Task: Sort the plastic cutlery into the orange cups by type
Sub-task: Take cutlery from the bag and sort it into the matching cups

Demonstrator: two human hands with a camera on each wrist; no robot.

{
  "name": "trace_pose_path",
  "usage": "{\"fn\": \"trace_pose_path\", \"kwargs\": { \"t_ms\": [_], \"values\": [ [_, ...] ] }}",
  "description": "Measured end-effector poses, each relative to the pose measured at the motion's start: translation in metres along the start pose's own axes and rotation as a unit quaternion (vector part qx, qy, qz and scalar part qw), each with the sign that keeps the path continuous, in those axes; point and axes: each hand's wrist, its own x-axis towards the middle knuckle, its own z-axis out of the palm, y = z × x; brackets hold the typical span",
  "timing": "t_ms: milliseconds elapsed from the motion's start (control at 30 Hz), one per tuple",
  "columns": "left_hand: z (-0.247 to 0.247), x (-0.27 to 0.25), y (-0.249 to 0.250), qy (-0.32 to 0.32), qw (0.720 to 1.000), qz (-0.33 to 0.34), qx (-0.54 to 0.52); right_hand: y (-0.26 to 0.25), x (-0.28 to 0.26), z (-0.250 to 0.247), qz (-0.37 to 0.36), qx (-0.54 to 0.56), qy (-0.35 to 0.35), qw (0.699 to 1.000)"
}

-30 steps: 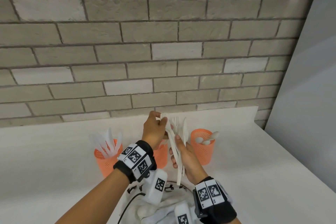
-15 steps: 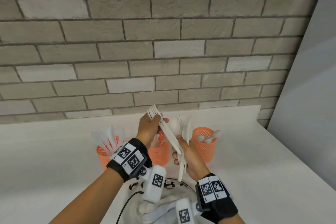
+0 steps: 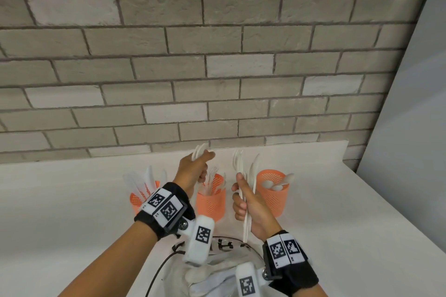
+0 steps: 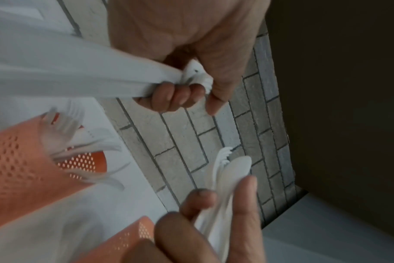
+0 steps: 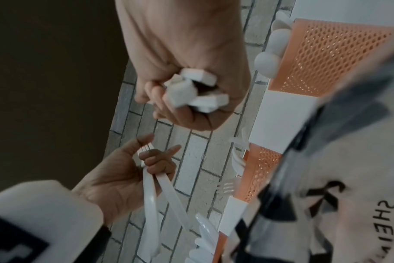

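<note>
Sorting nears its end: left hand [image 3: 193, 171] fingers grip two forks [image 3: 199, 153]; right hand [image 3: 251, 202] fingers clutch the remaining bundle [image 3: 246, 176]; three cups [image 3: 272, 190] part-filled.

Three perforated orange cups [image 3: 210, 200] stand in a row, knives in the left, forks in the middle, spoons in the right, while a white cutlery bundle [image 3: 246, 176] and two forks [image 3: 198, 152] are held above.

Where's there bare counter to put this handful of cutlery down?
Bare counter stretches left of the left cup, and more lies right of the right cup toward the counter edge. The middle is crowded: three cups in a row, both hands before the middle cup.
</note>
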Motion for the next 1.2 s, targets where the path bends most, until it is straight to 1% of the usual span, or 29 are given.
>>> {"fn": "trace_pose_path", "kwargs": {
  "t_ms": [167,233,300,400,500,567,733,833,967,1133,1200],
  "values": [
    [0.017,-0.012,-0.004,-0.102,0.994,-0.03,0.038,-0.001,-0.002,-0.002,0.01,-0.022,-0.017,1.0],
    [0.023,-0.016,-0.005,-0.114,0.992,-0.04,0.032,-0.001,-0.002,-0.002,0.014,-0.003,-0.025,1.0],
    [0.027,-0.018,-0.007,-0.113,0.992,-0.038,0.03,-0.002,-0.001,-0.003,0.016,0.016,-0.033,0.999],
    [0.029,-0.02,-0.01,-0.104,0.993,-0.017,0.044,-0.003,-0.003,-0.004,0.016,0.032,-0.039,0.999],
    [0.031,-0.023,-0.01,-0.091,0.995,0.001,0.048,-0.003,-0.003,-0.004,0.017,0.035,-0.03,0.999],
    [0.032,-0.023,-0.009,-0.077,0.996,0.0,0.046,-0.002,-0.003,-0.004,0.017,0.037,-0.017,0.999],
    [0.03,-0.019,-0.012,-0.039,0.998,-0.022,0.039,-0.007,-0.006,-0.003,0.014,0.018,-0.016,1.0],
    [0.032,-0.015,-0.009,-0.025,0.999,-0.033,0.003,-0.01,-0.007,-0.003,0.017,-0.008,-0.022,1.0],
    [0.032,-0.004,0.0,-0.034,0.997,-0.057,-0.037,-0.012,-0.007,-0.005,0.01,-0.032,-0.027,0.999],
    [0.032,0.006,0.008,-0.055,0.995,-0.084,-0.024,-0.014,-0.004,-0.006,0.005,-0.045,-0.039,0.998],
    [0.029,0.01,0.015,-0.056,0.991,-0.094,-0.071,-0.013,-0.002,-0.008,0.005,-0.06,-0.035,0.998]
  ]
}}
